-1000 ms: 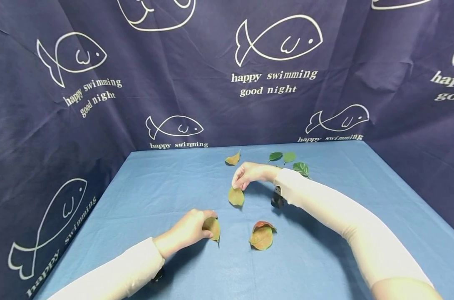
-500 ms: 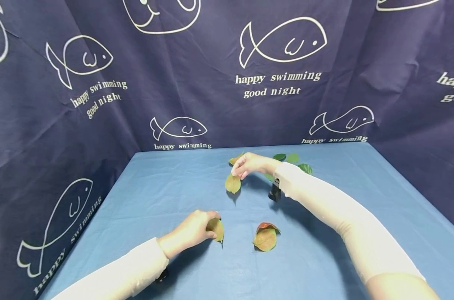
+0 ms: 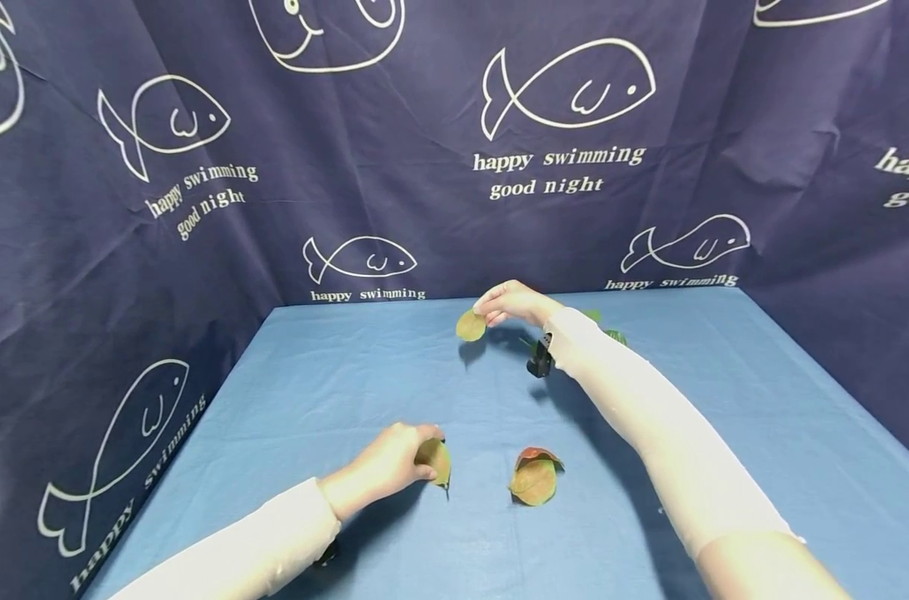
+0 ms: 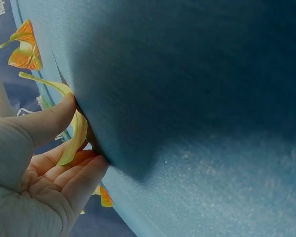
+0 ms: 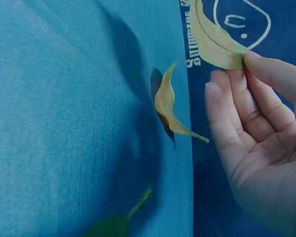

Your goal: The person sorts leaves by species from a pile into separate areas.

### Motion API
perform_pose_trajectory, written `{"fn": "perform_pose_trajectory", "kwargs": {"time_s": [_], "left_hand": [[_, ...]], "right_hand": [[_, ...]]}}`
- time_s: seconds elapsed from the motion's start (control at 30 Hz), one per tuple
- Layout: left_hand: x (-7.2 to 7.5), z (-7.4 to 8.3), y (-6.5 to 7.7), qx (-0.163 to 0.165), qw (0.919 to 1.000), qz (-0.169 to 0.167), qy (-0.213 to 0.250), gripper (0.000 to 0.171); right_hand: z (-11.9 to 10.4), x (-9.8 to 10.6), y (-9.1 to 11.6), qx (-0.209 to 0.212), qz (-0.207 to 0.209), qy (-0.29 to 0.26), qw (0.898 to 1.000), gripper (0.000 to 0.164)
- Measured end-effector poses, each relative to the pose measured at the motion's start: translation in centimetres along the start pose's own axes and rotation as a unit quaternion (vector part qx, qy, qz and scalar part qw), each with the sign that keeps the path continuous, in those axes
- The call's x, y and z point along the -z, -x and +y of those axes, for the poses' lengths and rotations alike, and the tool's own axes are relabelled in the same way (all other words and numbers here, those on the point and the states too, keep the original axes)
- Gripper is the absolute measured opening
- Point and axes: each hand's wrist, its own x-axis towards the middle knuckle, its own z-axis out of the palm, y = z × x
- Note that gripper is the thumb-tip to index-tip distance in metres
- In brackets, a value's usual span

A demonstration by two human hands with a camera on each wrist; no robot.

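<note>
My left hand (image 3: 394, 458) pinches a yellow-green leaf (image 3: 437, 461) low over the blue cloth. In the left wrist view this curled leaf (image 4: 80, 128) lies between thumb and fingers, the fingertips touching the cloth. Near the back edge, my right hand (image 3: 516, 303) holds another yellow-green leaf (image 3: 470, 326) by one end, raised off the cloth with its shadow below. The right wrist view shows this leaf (image 5: 214, 42) between thumb and fingertips. Below it a curled yellowish leaf (image 5: 166, 101) lies on the cloth; in the head view that one is hidden.
Closer to me, a yellow-orange leaf (image 3: 533, 483) lies against a reddish leaf (image 3: 538, 453). Green leaves (image 3: 615, 336) lie at the back right, partly behind the right forearm. A dark blue curtain (image 3: 439, 208) printed with fish rises behind the cloth-covered table (image 3: 289, 367).
My right hand has moved away toward the back edge with its leaf, now in front of the leaf lying there. My left hand has stayed nearly still, still holding its leaf. The view shifted slightly.
</note>
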Motion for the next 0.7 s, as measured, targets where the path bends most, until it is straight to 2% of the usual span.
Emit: {"fn": "perform_pose_trajectory", "kwargs": {"time_s": [0.27, 0.5, 0.7], "left_hand": [[-0.1, -0.2, 0.0, -0.001, 1.0, 0.001, -0.001, 0.044], [0.0, 0.0, 0.0, 0.007, 1.0, -0.006, 0.001, 0.046], [0.0, -0.2, 0.0, -0.002, 1.0, -0.004, 0.0, 0.044]], "right_hand": [[-0.2, -0.8, -0.7, 0.025, 0.026, -0.016, 0.999, 0.021], [-0.2, -1.4, -2.4, -0.01, 0.08, -0.043, 0.996, 0.029], [-0.8, -2.6, -3.1, -0.024, 0.11, -0.079, 0.991, 0.026]]}}
